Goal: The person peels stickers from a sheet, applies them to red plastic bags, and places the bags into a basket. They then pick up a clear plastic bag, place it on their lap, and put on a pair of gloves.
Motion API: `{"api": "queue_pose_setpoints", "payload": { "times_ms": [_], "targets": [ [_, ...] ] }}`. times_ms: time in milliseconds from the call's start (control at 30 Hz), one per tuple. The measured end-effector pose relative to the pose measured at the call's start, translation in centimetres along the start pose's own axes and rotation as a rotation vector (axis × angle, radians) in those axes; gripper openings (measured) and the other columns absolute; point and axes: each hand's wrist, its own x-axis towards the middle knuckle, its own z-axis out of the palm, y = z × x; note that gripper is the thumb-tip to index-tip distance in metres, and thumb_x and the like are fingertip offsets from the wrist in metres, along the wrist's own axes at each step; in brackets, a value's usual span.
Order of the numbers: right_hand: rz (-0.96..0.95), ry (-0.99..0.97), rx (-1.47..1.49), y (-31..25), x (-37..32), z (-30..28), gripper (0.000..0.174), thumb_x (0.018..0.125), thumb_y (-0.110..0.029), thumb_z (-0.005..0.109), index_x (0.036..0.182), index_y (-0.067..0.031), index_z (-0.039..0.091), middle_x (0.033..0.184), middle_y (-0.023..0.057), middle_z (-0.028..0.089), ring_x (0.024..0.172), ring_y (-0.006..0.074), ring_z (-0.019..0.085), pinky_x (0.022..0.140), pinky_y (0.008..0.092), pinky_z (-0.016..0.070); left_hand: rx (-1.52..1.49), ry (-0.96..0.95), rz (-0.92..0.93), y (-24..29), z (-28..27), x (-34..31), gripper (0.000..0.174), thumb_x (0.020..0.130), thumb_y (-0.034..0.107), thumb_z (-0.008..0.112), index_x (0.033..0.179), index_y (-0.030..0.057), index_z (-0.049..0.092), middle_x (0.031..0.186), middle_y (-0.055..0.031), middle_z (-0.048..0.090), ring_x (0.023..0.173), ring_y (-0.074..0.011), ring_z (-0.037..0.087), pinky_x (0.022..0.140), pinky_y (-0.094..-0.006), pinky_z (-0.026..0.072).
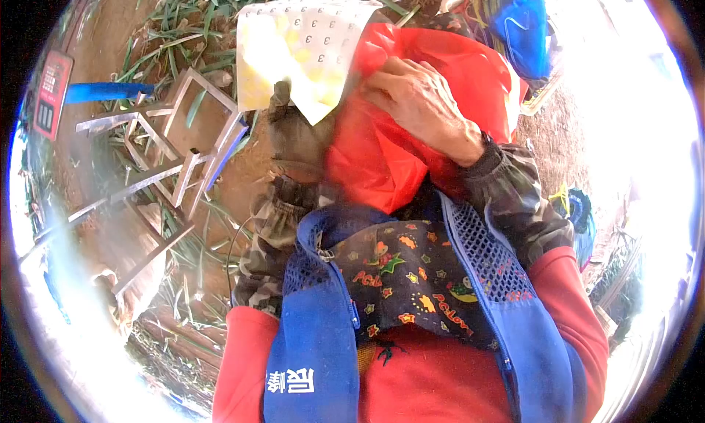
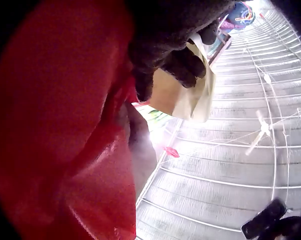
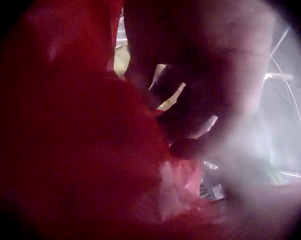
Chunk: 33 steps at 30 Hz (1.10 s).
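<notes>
A red plastic bag (image 1: 382, 151) lies over the lap, and it fills the left side of the left wrist view (image 2: 55, 120). My left hand (image 1: 297, 133), in a dark glove, grips a white and yellow sheet (image 1: 323, 48) printed with rows of small marks; its curled fingers and the sheet (image 2: 183, 97) show in the left wrist view. Bare, my right hand (image 1: 426, 103) lies on the bag with bent fingers, pinching its plastic near the sheet. The right wrist view is dark and blurred, with the hand (image 3: 200, 75) against the red bag (image 3: 75, 150).
A metal stool frame (image 1: 183, 158) lies tipped over on the ground at the left, near a red device (image 1: 53, 92). Cut green leaves (image 1: 202, 19) are scattered behind. At the upper right is a blue bag (image 1: 520, 30). Overhead, the left wrist view shows a ribbed roof (image 2: 215, 165).
</notes>
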Motion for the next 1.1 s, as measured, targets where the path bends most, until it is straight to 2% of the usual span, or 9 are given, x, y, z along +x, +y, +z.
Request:
{"api": "queue_pose_setpoints", "payload": {
  "times_ms": [367,467,567,633,767,867,933,1000,1100],
  "targets": [
    [0.004,-0.053,-0.2,-1.5,-2.7,0.1,0.046,0.089,-0.043,0.06,0.122,-0.0108,0.059,0.091,0.0125,0.062,0.088,0.0283,0.061,0.078,0.0428,0.0437,-0.104,0.027,-0.022,0.4,0.5,1.0,0.05,0.095,0.022,0.057,0.137,-0.0005,0.043,0.139,-0.0164,0.051,0.129,-0.03,0.047,0.112,-0.0486,0.0328],
    [-0.034,-0.062,-0.246,-1.4,-2.8,0.5,0.043,0.089,-0.04,0.061,0.12,-0.0106,0.06,0.089,0.0112,0.062,0.089,0.0274,0.061,0.079,0.0424,0.0431,-0.115,0.044,-0.033,0.6,1.1,0.9,0.05,0.094,0.022,0.057,0.137,-0.0004,0.044,0.139,-0.0171,0.051,0.129,-0.0307,0.047,0.112,-0.049,0.033],
    [-0.063,-0.102,-0.174,-1.5,-2.6,-1.2,0.038,0.088,-0.035,0.063,0.117,-0.011,0.062,0.086,0.0086,0.062,0.087,0.0257,0.06,0.08,0.0404,0.0429,-0.428,0.0,-0.119,1.3,1.7,1.0,0.043,0.091,0.021,0.065,0.124,-0.0028,0.053,0.123,-0.0169,0.061,0.114,-0.0264,0.057,0.098,-0.0417,0.0449],
    [-0.089,0.02,-0.079,-1.2,-2.9,-1.9,0.034,0.085,-0.03,0.066,0.113,-0.0113,0.064,0.086,0.0072,0.062,0.086,0.0245,0.06,0.081,0.0394,0.0432,-0.559,0.017,-0.158,1.7,2.1,0.8,0.042,0.088,0.023,0.07,0.118,-0.004,0.057,0.115,-0.0165,0.066,0.106,-0.0246,0.062,0.091,-0.0384,0.0509],
    [-0.057,0.13,-0.025,-1.7,-3.6,-4.7,0.03,0.08,-0.02,0.07,0.108,-0.0117,0.066,0.085,0.0053,0.062,0.084,0.0229,0.06,0.081,0.0384,0.0441,-0.577,0.096,-0.175,1.9,3.0,0.8,0.048,0.087,0.027,0.071,0.12,-0.0036,0.055,0.117,-0.0165,0.065,0.107,-0.0267,0.062,0.091,-0.0407,0.0504],
    [0.069,0.241,-0.088,-0.3,-4.4,-7.5,0.026,0.078,-0.017,0.071,0.103,-0.0118,0.069,0.084,0.0067,0.065,0.086,0.0234,0.063,0.08,0.0391,0.0458,-0.54,0.08,-0.144,2.1,3.2,0.5,0.048,0.089,0.027,0.069,0.122,-0.0032,0.053,0.12,-0.0174,0.062,0.109,-0.0286,0.06,0.094,-0.0427,0.0497],
    [0.192,0.405,-0.145,2.1,-5.8,-9.3,0.038,0.079,-0.003,0.073,0.116,-0.0098,0.068,0.093,0.0056,0.068,0.079,0.0164,0.06,0.08,0.0302,0.0487,-0.513,0.069,-0.128,2.2,3.3,0.4,0.048,0.089,0.027,0.068,0.124,-0.003,0.052,0.122,-0.0179,0.06,0.111,-0.0299,0.059,0.096,-0.044,0.0492],
    [0.483,0.502,0.031,4.5,-7.8,-11.7,0.035,0.086,-0.001,0.065,0.12,-0.0098,0.066,0.108,0.0045,0.068,0.088,0.0103,0.061,0.082,0.026,0.0494,-0.491,0.061,-0.116,2.2,3.2,0.5,0.049,0.09,0.027,0.066,0.125,-0.0028,0.05,0.124,-0.0185,0.059,0.113,-0.0311,0.058,0.098,-0.0453,0.0487],
    [0.7,0.61,0.114,11.2,-13.1,-13.6,0.031,0.091,-0.007,0.063,0.122,-0.0059,0.063,0.11,0.007,0.067,0.099,0.0136,0.061,0.086,0.028,0.0489,-0.468,0.053,-0.101,1.8,2.7,0.8,0.049,0.092,0.027,0.064,0.128,-0.0025,0.048,0.127,-0.0193,0.056,0.115,-0.033,0.056,0.1,-0.0473,0.048]
  ]
}}
